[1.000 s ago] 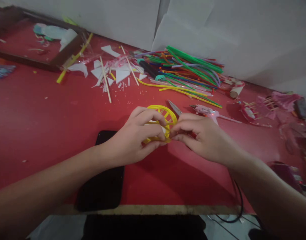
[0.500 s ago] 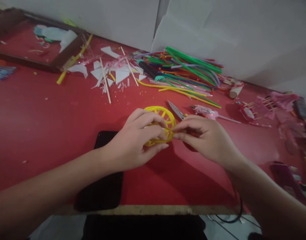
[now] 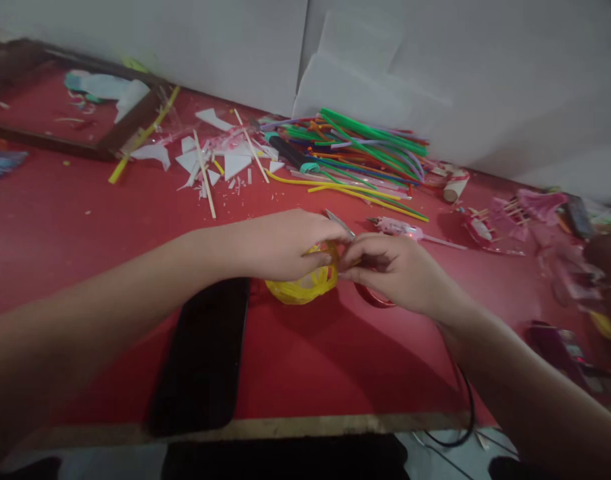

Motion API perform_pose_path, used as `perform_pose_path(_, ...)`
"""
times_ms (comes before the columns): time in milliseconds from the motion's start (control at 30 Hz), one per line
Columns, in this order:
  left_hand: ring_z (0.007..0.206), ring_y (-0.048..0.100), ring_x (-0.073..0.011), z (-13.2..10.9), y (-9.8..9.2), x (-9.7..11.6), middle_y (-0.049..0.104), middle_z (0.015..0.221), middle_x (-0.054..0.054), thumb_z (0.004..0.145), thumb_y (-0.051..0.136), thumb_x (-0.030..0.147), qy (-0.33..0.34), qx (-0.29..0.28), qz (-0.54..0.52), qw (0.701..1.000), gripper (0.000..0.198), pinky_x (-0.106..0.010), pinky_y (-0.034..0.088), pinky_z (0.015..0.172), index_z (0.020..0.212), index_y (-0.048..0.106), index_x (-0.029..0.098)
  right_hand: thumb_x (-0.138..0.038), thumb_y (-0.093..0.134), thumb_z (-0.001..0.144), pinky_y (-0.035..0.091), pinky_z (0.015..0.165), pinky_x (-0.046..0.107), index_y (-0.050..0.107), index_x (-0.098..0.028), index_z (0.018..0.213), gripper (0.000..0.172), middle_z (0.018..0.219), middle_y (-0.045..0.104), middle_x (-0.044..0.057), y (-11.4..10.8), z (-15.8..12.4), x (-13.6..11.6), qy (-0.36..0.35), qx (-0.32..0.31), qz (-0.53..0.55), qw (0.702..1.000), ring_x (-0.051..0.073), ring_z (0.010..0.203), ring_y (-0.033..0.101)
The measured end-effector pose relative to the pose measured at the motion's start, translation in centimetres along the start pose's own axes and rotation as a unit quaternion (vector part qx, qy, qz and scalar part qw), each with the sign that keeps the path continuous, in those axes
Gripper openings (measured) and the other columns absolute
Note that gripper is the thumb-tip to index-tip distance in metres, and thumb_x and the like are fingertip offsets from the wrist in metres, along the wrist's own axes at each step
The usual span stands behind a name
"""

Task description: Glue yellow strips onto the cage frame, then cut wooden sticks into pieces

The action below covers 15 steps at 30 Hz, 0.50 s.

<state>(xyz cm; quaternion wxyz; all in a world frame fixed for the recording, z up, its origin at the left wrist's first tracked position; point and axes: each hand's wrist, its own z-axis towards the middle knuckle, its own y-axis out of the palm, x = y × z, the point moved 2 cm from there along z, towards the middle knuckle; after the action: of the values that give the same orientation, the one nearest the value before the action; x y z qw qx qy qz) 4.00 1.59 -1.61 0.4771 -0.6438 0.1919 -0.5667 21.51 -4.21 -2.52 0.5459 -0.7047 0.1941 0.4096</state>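
Note:
A small yellow openwork basket, built from thin strips, is held just over the red table. My left hand reaches across its top, fingers closed around the far rim and hiding much of it. At the basket's right side, my right hand has thumb and fingertips pinched at the yellow rim; a thin yellow strip seems to be between them. Behind my hands lie scissors, blades showing and red handles partly under my right hand. A pink glue gun rests beyond my right hand.
A black phone lies by the table's front edge, under my left forearm. Colourful pipe cleaners are heaped at the back, beside white scraps and wooden sticks. A dark frame stands back left; pink pieces lie right.
My left hand has swung over to the far side of the basket, and the basket has tilted to show its near side. My right hand stays pinched at its right rim. The view has shifted slightly.

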Motion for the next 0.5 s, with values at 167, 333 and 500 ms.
perform_pose_path(167, 0.083, 0.065, -0.0173, -0.2, 0.1, -0.3, 0.071, 0.093, -0.003, 0.086, 0.054, 0.018, -0.046, 0.001, 0.034, 0.998, 0.018, -0.025, 0.043, 0.072, 0.096, 0.069, 0.019, -0.027, 0.072, 0.074, 0.053, 0.073, 0.029, 0.068, -0.021, 0.088, 0.015, 0.084, 0.069, 0.001, -0.7, 0.1, 0.6, 0.042, 0.015, 0.088, 0.995, 0.014, 0.078, 0.065)
perform_pose_path(333, 0.085, 0.065, -0.0217, -1.7, 0.3, -0.3, 0.071, 0.095, -0.006, 0.088, 0.050, 0.028, -0.148, 0.047, 0.078, 0.985, 0.022, -0.030, 0.044, 0.073, 0.097, 0.068, 0.018, -0.029, 0.077, 0.072, 0.052, 0.075, 0.027, 0.068, -0.022, 0.092, 0.023, 0.088, 0.068, 0.000, -1.0, 0.4, 1.0, 0.063, 0.130, 0.213, 0.966, 0.011, 0.077, 0.062)
perform_pose_path(500, 0.088, 0.065, -0.0212, -2.9, -0.2, -0.1, 0.071, 0.096, -0.006, 0.087, 0.055, 0.032, -0.226, 0.188, -0.060, 0.954, 0.022, -0.033, 0.048, 0.078, 0.095, 0.068, 0.016, -0.030, 0.073, 0.074, 0.052, 0.068, 0.024, 0.067, -0.023, 0.089, 0.018, 0.079, 0.064, -0.002, 0.5, -0.2, 1.6, 0.095, 0.205, 0.438, 0.870, 0.009, 0.071, 0.061)
